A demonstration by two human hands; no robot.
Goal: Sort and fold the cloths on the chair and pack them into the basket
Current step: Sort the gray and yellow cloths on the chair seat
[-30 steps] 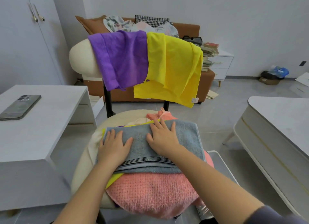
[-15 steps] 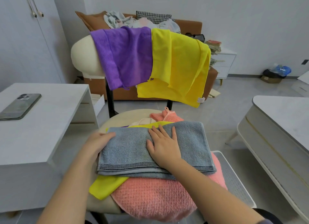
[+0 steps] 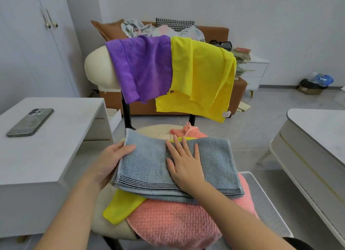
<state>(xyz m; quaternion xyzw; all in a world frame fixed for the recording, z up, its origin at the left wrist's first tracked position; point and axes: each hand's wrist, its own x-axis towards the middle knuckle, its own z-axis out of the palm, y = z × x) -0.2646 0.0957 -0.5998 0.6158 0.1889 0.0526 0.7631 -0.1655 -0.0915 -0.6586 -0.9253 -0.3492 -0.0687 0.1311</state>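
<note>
The top towel [image 3: 149, 162] is grey-blue with thin dark stripes near its hem. Under it lie a pink towel [image 3: 177, 221] in a waffle pattern and a small yellow cloth [image 3: 121, 206]. The cream chair [image 3: 97, 66] carries a purple cloth [image 3: 143, 68] and a large yellow cloth [image 3: 201, 78]. The sofa [image 3: 238, 93] is brown, its cushion [image 3: 175, 23] black-and-white houndstooth.

A gray towel [image 3: 149, 165] with dark stripes lies folded on top of the pile on the chair [image 3: 97, 64] seat. Under it are a small yellow cloth [image 3: 121, 206] and a bumpy pink towel [image 3: 177, 221]. A purple cloth [image 3: 143, 68] and a big yellow cloth [image 3: 201, 78] hang over the chair back. A white basket [image 3: 265, 203] sits beside the seat.
</note>
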